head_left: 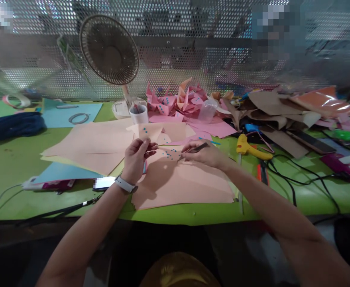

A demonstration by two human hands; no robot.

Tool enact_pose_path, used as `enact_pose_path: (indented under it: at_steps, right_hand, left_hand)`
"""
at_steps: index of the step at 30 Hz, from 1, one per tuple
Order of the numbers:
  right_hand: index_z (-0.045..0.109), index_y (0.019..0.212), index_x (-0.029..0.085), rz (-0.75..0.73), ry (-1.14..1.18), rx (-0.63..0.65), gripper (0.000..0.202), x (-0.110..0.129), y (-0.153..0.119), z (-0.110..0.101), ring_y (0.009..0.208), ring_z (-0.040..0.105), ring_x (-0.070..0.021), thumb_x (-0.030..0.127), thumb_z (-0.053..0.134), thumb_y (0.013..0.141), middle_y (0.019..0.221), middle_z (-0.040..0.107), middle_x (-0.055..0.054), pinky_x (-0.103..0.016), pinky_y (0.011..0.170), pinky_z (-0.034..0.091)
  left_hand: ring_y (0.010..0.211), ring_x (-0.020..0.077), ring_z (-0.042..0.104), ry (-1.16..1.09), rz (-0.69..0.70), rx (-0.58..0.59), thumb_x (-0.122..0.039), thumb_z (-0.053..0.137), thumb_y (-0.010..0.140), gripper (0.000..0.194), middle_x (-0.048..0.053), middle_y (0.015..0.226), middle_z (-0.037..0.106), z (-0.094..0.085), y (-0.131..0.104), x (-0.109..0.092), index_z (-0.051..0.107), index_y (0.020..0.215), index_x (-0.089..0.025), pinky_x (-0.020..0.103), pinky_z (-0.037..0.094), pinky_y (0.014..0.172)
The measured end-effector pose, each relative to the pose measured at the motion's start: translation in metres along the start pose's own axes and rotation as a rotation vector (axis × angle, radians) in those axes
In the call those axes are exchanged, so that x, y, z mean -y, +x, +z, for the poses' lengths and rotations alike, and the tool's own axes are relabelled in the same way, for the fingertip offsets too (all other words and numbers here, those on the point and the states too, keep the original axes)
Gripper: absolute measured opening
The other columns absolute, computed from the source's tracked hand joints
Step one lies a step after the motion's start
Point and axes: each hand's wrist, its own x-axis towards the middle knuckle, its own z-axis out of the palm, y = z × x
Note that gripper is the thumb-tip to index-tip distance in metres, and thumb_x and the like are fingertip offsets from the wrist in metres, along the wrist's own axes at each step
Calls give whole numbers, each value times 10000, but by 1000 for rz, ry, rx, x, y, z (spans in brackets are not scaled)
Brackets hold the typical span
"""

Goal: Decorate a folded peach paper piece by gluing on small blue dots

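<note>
Yellow shape (179, 273) at bottom edge, unclear what

Peach sheet (181, 187) lies flat on green table (163, 217), front centre; likely light, bendy, easily creased, best held by edges

Right hand (209, 155) curls close round slim tool (201, 148), tip near blue dots (171, 153)

Left hand (135, 157) loosely pinched, cannot tell if anything held

Dots likely slippery, awkward for bare fingers

Fan (111, 52) stands behind

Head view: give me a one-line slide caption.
Right hand holding a slim tool, left hand opposite, over peach paper with small blue dots, fan behind.
</note>
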Motion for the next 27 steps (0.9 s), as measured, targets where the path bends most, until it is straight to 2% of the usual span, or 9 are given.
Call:
enact_pose_path:
  at_steps: [2,5,13,19,23,27]
  right_hand:
    - [712,759,181,-40,-133,31,113,6,3,2,675,665,-149,292,710,738,730,728,-12,-222,566,445]
    - [719,711,181,-62,-235,0,124,11,7,8,685,666,-163,300,712,746,734,729,-26,-240,589,451]
    - [761,807,194,-134,-200,-45,188,-8,2,6,746,686,-205,364,682,802,809,748,-50,-288,656,496]
    - [745,868,190,-212,200,-243,273,-33,9,16,810,690,-200,446,680,797,869,748,-53,-290,692,533]
    - [747,858,195,-193,330,-255,284,-48,14,30,834,689,-205,459,716,760,860,747,-52,-315,740,545]
    - [744,852,191,-189,368,-253,280,-51,15,34,844,687,-202,455,715,762,878,743,-59,-324,762,546]
  left_hand:
    - [690,99,683,-4,-4,2,-329,730,769,209,41,786,717,0,0,0,618,797,-154,178,532,614]
    - [687,99,683,-3,-5,3,-328,734,765,212,39,781,713,0,0,0,616,787,-154,179,532,613]
    - [699,109,686,10,-9,3,-331,734,766,213,39,780,713,0,-1,0,610,772,-157,195,533,615]
    - [700,98,681,12,-22,-26,-325,736,760,204,36,782,712,2,0,-1,619,769,-157,178,522,613]
    - [709,98,679,17,-41,-30,-327,744,749,208,31,784,712,4,-1,-1,618,768,-163,174,518,613]
    - [712,102,680,35,-54,-27,-331,745,747,211,33,793,712,4,-2,0,621,774,-163,180,517,613]
